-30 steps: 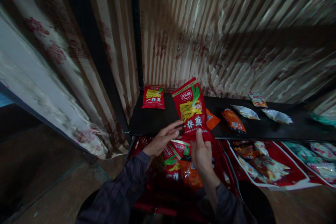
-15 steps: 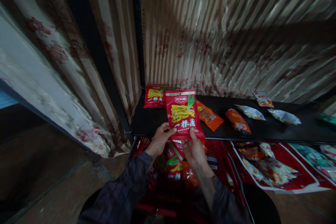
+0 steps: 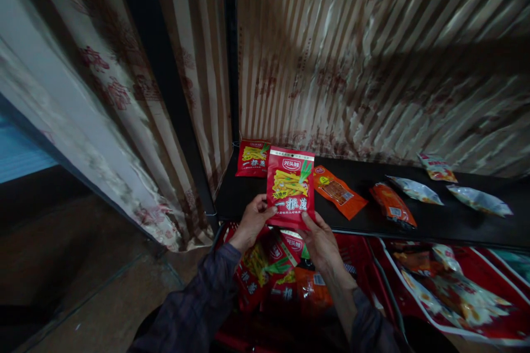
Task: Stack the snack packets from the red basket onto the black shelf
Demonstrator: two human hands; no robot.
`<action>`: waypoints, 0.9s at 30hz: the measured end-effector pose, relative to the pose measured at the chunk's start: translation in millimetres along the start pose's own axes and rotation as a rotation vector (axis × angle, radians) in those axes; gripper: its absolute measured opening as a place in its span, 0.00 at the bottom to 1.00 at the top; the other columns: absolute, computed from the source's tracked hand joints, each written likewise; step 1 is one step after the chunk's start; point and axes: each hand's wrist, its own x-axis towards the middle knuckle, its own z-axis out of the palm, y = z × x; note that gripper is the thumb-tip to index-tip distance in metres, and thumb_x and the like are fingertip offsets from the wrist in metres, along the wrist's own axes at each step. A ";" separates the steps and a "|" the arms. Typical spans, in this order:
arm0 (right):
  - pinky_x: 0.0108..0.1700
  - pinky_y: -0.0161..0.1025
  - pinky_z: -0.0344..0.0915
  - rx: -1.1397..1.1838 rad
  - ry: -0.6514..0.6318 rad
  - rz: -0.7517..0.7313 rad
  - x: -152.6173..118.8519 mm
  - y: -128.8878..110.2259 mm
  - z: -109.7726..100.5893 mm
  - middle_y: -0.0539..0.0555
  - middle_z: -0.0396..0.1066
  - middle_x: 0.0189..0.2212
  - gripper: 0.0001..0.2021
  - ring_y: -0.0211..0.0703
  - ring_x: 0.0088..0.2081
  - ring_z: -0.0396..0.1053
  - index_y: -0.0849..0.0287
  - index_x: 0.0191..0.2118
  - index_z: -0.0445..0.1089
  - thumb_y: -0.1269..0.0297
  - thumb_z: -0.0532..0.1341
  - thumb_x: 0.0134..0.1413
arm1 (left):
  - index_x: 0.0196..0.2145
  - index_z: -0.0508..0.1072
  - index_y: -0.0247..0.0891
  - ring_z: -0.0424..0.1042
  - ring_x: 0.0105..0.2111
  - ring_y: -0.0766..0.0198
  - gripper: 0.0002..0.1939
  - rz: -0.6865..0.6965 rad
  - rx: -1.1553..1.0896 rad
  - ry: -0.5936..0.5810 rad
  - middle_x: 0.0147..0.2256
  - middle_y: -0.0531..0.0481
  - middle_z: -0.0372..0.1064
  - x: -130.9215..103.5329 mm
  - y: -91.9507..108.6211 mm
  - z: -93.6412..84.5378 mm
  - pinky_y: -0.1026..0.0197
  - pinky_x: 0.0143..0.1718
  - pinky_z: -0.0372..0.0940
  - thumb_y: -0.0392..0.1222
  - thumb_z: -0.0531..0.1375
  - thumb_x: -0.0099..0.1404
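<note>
Both my hands hold up a red snack bag (image 3: 290,185) printed with yellow sticks and a green onion. My left hand (image 3: 250,223) pinches its lower left corner, thumb on the front. At the lower right corner, my right hand (image 3: 322,240) grips it with the thumb in front; the other fingers are partly behind. A similar red bag (image 3: 252,159) stands on the black shelf (image 3: 232,198), just behind and left of the held one. Below my hands, a red basket (image 3: 362,265) contains several red bags (image 3: 269,259) and an orange packet (image 3: 312,287).
On the shelf to the right lie an orange packet (image 3: 339,192), a plump orange bag (image 3: 392,205) and several whitish bags (image 3: 415,190). Another red basket (image 3: 492,292) with packets stands at right. Striped curtains (image 3: 331,66) hang behind, and a black post (image 3: 165,77) rises at left.
The view has shifted left, so the shelf things sit further right. My hands still hold the red bag, and more of the bags in the basket show beneath it.
</note>
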 end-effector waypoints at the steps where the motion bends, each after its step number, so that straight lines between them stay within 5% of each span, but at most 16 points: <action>1: 0.35 0.36 0.74 -0.009 -0.002 0.000 2.7 0.3 1.9 0.50 0.79 0.31 0.20 0.40 0.31 0.76 0.56 0.33 0.74 0.60 0.77 0.28 | 0.39 0.72 0.37 0.67 0.22 0.71 0.23 0.009 0.019 0.015 0.27 0.57 0.69 1.3 0.2 -1.5 0.69 0.23 0.58 0.46 0.71 0.47; 8: 0.34 0.36 0.73 -0.104 -0.056 -0.008 29.0 8.5 27.7 0.51 0.78 0.30 0.21 0.40 0.31 0.75 0.58 0.32 0.73 0.58 0.76 0.28 | 0.46 0.72 0.35 0.71 0.27 0.67 0.31 0.060 -0.120 0.209 0.29 0.53 0.72 14.8 11.8 -19.2 0.64 0.32 0.64 0.43 0.72 0.43; 11: 0.34 0.36 0.73 -0.112 -0.069 -0.021 43.4 15.5 41.6 0.50 0.78 0.29 0.20 0.40 0.30 0.75 0.58 0.31 0.72 0.59 0.76 0.28 | 0.50 0.71 0.36 0.71 0.29 0.67 0.34 0.101 -0.178 0.206 0.31 0.52 0.73 18.5 18.2 -29.4 0.64 0.33 0.64 0.42 0.72 0.44; 19: 0.33 0.37 0.72 -0.164 -0.075 0.002 77.7 37.7 71.5 0.50 0.76 0.27 0.18 0.40 0.29 0.74 0.60 0.33 0.72 0.63 0.72 0.32 | 0.44 0.79 0.38 0.70 0.35 0.67 0.19 0.183 -0.250 0.180 0.43 0.46 0.75 27.4 16.1 -49.1 0.63 0.39 0.66 0.40 0.67 0.53; 27: 0.34 0.39 0.72 -0.290 -0.102 -0.039 103.4 52.0 83.7 0.51 0.76 0.26 0.18 0.43 0.29 0.74 0.60 0.31 0.71 0.58 0.71 0.30 | 0.48 0.76 0.39 0.72 0.43 0.61 0.21 0.106 -0.309 0.254 0.50 0.44 0.72 36.8 8.3 -57.6 0.53 0.50 0.68 0.32 0.63 0.55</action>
